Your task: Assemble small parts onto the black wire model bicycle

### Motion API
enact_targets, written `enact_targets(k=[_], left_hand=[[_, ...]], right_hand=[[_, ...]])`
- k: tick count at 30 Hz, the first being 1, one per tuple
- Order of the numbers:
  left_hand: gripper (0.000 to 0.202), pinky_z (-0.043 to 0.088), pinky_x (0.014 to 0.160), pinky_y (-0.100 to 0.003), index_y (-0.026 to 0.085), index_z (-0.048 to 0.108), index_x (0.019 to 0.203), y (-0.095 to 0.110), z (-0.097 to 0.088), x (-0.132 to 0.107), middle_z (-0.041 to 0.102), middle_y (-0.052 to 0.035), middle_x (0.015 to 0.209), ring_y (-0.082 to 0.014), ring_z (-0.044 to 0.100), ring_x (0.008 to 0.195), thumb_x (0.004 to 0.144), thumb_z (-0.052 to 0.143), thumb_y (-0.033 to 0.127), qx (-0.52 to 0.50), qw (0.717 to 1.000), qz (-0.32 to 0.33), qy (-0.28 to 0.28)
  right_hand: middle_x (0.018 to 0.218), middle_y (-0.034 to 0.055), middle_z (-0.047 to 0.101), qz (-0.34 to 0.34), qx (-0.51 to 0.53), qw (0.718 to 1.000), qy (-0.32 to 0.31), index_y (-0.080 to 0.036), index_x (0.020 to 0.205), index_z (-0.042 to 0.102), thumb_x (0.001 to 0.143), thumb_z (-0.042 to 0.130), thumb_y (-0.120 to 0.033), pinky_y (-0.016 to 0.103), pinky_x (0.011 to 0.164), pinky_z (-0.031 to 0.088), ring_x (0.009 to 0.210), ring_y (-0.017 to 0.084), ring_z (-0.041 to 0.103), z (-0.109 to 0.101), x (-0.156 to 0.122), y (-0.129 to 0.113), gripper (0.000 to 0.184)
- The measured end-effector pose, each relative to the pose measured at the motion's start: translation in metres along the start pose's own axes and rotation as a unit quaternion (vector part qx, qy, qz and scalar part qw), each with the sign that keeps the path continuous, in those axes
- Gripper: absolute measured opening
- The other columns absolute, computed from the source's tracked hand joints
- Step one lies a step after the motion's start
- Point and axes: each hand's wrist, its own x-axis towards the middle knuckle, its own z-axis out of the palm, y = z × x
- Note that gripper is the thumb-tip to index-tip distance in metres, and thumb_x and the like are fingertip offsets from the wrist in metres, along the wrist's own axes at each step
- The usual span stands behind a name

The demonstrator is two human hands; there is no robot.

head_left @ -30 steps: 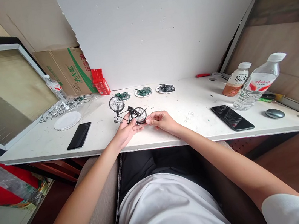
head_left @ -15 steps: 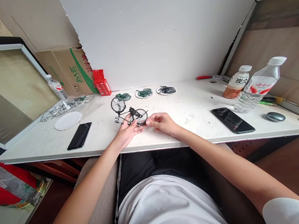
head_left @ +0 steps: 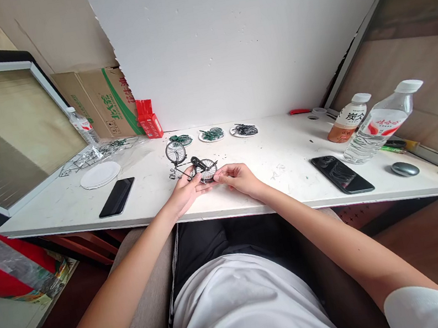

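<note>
Toy bicycle in both hands, over front middle of table

Head view: left hand [head_left: 184,193] is holding the black toy bicycle [head_left: 198,163] at its frame and rear wheel, thumb and fingers clamping on it. Right hand [head_left: 239,178] is touching the rear wheel's edge, thumb and forefinger pinching together, seemingly on the bicycle; contact too small to be sure. Front wheel is pointing away, up-left. Behind, three small plates [head_left: 235,134] are carrying green and black parts on the white table [head_left: 278,168]. Left phone [head_left: 117,197] is lying near the white disc [head_left: 100,174]; right phone [head_left: 342,173] is lying between right hand and mouse [head_left: 405,169]. Two bottles [head_left: 384,123] are standing behind it.
</note>
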Motion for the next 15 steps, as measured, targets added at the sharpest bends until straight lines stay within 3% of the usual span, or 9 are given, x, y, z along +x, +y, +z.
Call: enact_targets(k=[7,15], left_hand=[[0.055,0.052,0.112,-0.054,0.028,0.053,0.139,0.001,0.001,-0.001,0.074,-0.0106,0.133,-0.0304,0.079,0.114,0.093,0.083,0.028,-0.008,1.0,-0.005,0.009],[0.049,0.053,0.11,-0.055,0.025,0.056,0.132,0.002,0.002,0.0,0.077,-0.0103,0.126,-0.0309,0.08,0.109,0.092,0.083,0.03,-0.001,1.0,-0.008,0.007]], right_hand=[[0.099,0.0068,0.077,-0.007,0.014,1.0,-0.009,-0.02,0.102,0.08,0.08,0.086,-0.063,0.025,0.055,0.047,0.079,0.017,0.064,-0.001,0.002,0.006,0.049],[0.098,0.0064,0.075,0.016,0.026,0.999,-0.019,-0.019,0.099,0.079,0.08,0.086,-0.062,0.025,0.057,0.045,0.08,0.017,0.063,0.001,-0.002,-0.006,0.047]])
